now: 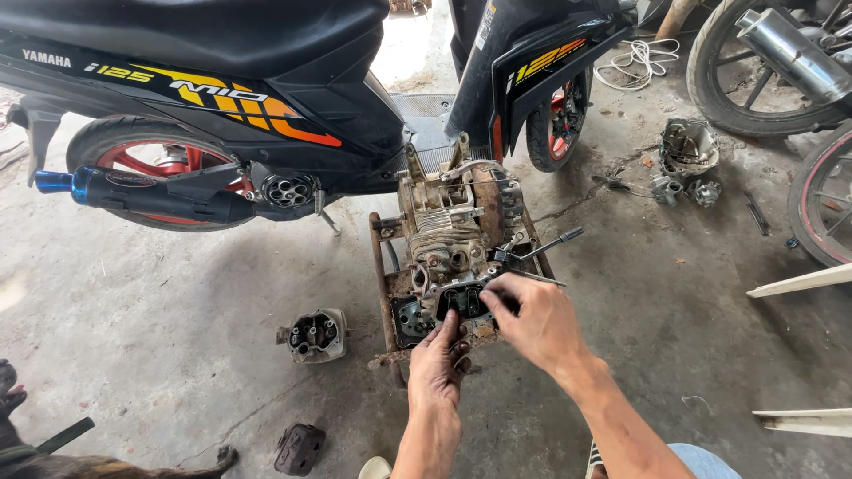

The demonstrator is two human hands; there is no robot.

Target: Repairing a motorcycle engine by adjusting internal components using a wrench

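A grimy small engine (457, 226) sits on a rusty metal frame (383, 266) on the concrete floor. My left hand (437, 364) rests against the near end of the engine, fingers touching its open head area (463, 300). My right hand (532, 321) is over the same spot from the right, fingers pinched at a small part I cannot make out. A black-handled tool (550, 243) lies across the engine's right side, just beyond my right hand.
A black scooter (266, 80) with red wheels stands right behind the engine. A loose cylinder head (315, 335) and a dark cover (299, 448) lie on the floor at left. Engine parts (688, 160), other wheels (763, 80) and white bars (803, 280) are at right.
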